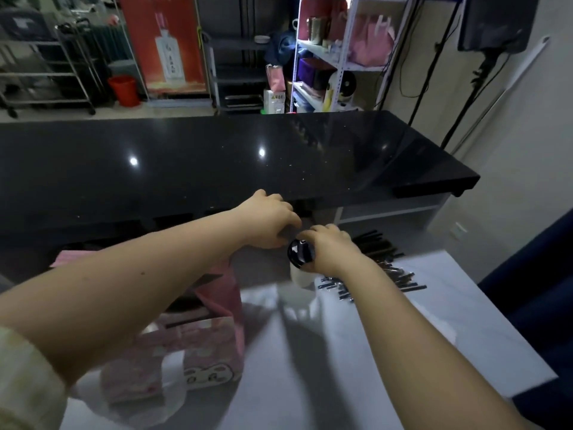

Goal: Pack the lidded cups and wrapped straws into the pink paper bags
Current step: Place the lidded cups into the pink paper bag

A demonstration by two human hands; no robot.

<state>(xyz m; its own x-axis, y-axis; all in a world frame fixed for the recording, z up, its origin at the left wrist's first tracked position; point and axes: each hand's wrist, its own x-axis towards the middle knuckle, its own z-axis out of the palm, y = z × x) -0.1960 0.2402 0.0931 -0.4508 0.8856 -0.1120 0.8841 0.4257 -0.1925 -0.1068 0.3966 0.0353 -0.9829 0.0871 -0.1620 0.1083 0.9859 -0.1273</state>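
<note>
My right hand grips a white cup with a black lid near its top, just above the white table. My left hand reaches forward beside it, under the edge of the black counter, fingers bent downward. Whether it holds anything is hidden. An open pink paper bag stands below my left forearm, and a printed pink bag stands in front of it. A pile of dark wrapped straws lies on the table to the right of the cup.
A glossy black counter runs across behind the white table. A flat stack of pink bags lies at the left. A white plastic bag lies by the near bags. Shelves and racks stand beyond the counter.
</note>
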